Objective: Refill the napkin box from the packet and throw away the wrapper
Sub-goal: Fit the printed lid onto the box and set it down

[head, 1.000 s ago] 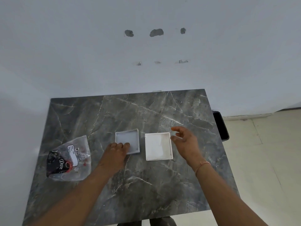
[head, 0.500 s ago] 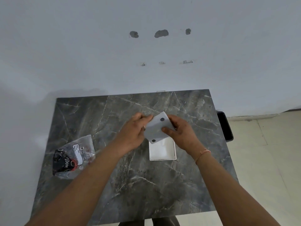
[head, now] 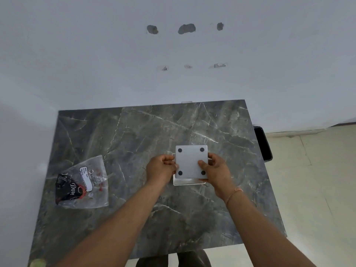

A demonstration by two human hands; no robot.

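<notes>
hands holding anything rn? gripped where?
Both hold the grey box half, four-dot base up, over the white half: left hand on its left edge, right hand on its right edge, thumb on top.

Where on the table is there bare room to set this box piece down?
Bare marble lies behind the box, toward the wall, and between the wrapper and the left hand. The near edge is crossed by both forearms. It is crowded where both hands hold the gray piece over the white tray.
</notes>
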